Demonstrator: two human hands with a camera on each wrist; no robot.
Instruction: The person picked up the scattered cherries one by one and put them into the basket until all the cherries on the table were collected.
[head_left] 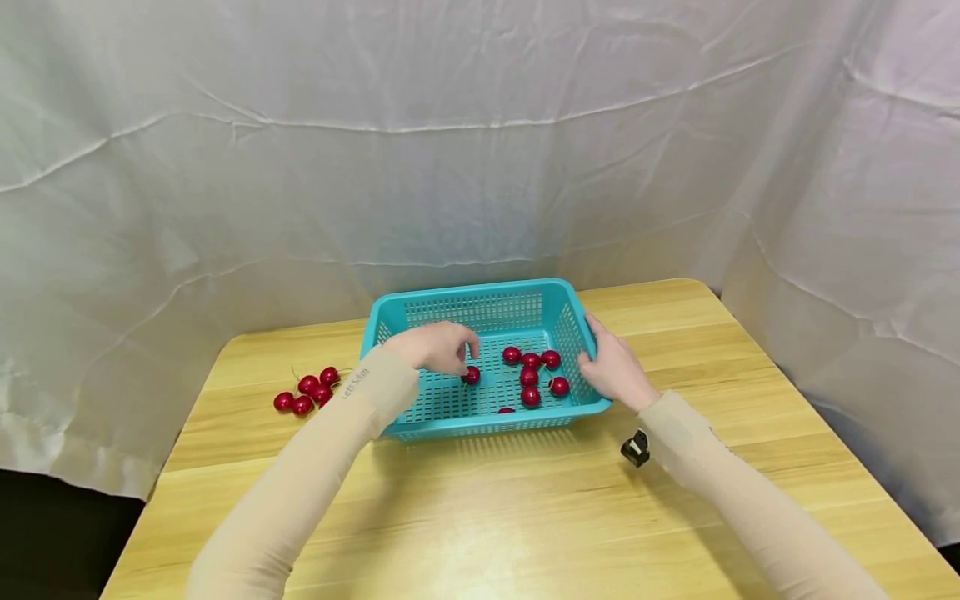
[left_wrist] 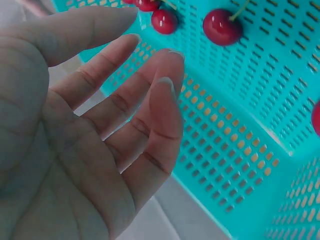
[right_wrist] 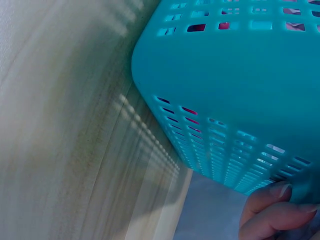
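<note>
A turquoise plastic basket [head_left: 480,429] with slotted walls stands on the table. My left hand [head_left: 437,346] is inside it, over the left half of its floor. In the left wrist view the fingers [left_wrist: 120,102] are loosely bent and apart from the thumb, with nothing between them. Just under them in the head view lies a single red cherry [head_left: 472,375]. Several more cherries [head_left: 529,377] with thin stems are grouped in the right half. My right hand [head_left: 615,367] grips the basket's right rim, its fingertips [right_wrist: 280,190] showing against the wall in the right wrist view.
Left of the basket, several cherries [head_left: 307,387] lie in a loose pile on the wooden table [head_left: 480,525], partly hidden by the left sleeve. A small black device [head_left: 636,448] sits by the right cuff. Pale curtain [head_left: 450,183] hangs behind the table and along its sides.
</note>
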